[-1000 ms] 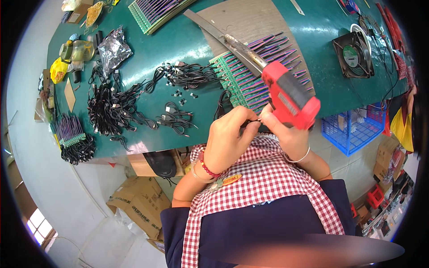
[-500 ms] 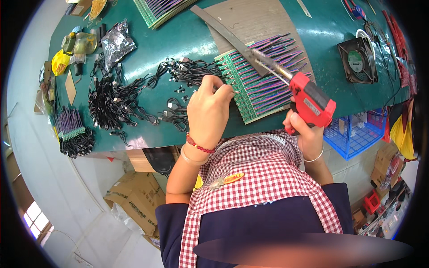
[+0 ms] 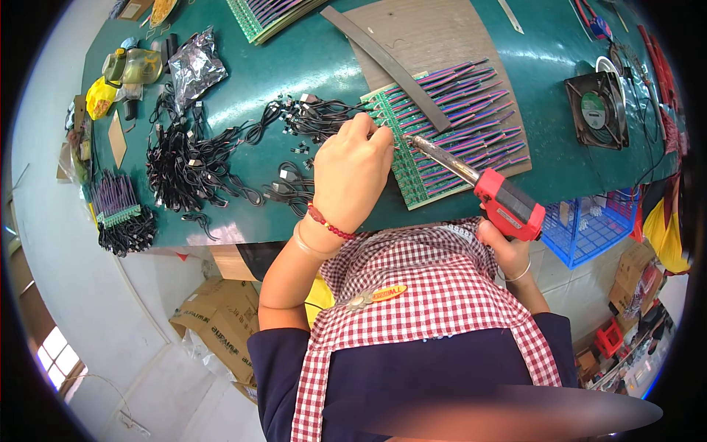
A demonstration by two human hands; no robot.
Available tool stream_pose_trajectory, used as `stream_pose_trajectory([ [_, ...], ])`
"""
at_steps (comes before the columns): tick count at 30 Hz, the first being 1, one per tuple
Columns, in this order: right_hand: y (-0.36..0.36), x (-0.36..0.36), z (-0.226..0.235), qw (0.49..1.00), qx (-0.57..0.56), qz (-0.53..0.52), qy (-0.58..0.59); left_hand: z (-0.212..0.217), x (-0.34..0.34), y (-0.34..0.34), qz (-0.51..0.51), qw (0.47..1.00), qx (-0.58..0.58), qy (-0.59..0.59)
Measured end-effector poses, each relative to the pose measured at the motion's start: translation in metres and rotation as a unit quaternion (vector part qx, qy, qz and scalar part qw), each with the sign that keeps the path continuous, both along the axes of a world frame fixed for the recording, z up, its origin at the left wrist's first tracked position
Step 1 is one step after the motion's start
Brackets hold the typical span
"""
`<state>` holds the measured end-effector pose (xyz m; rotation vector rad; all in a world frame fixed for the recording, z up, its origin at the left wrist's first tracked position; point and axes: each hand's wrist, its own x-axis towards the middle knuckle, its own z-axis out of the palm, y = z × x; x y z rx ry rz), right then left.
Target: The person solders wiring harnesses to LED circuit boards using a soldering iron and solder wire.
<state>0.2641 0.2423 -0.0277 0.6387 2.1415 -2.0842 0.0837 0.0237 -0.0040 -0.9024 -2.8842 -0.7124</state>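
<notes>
My right hand (image 3: 507, 249) is wrapped round the grip of a red and black soldering gun (image 3: 509, 205). The gun's metal tip points left and reaches the green circuit board panel (image 3: 414, 184), close to my left fingertips. My left hand (image 3: 349, 177) is pinched at the panel's left edge; whatever sits between its fingers is hidden. Rows of purple, pink and dark wires (image 3: 482, 136) fan out rightward from the panel. Across these wires lies a flat grey metal bar (image 3: 394, 72). Black cables with plugs (image 3: 320, 118) lie just beyond my left hand.
Under the panel is a brown board (image 3: 449, 29) on the green table (image 3: 258, 66). A black cable pile (image 3: 184, 162) and a silvery bag (image 3: 197, 68) lie left. To the right are a black fan (image 3: 595, 110) and, lower, a blue plastic basket (image 3: 582, 236).
The soldering gun has swung lower and its tip has come nearer to my left fingertips. My left hand has shifted slightly to the right in the picture, still pinched.
</notes>
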Motion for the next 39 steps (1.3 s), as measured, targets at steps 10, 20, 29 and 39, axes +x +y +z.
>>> stream_pose_trajectory([
  [10, -0.001, 0.001, 0.01, 1.0, 0.007, 0.006, -0.025, 0.005, -0.004, 0.003, -0.02, 0.995, -0.095, 0.001],
  [20, -0.003, -0.002, 0.011, 1.0, 0.015, 0.022, -0.011, 0.006, -0.006, 0.003, -0.034, 0.993, -0.109, -0.011],
  [29, -0.004, -0.001, 0.012, 0.999, 0.029, 0.039, -0.002, 0.007, -0.006, 0.006, -0.038, 0.992, -0.123, 0.003],
  [39, -0.003, 0.004, 0.01, 0.999, 0.03, 0.008, 0.021, 0.009, -0.006, 0.007, -0.032, 0.99, -0.137, -0.009],
])
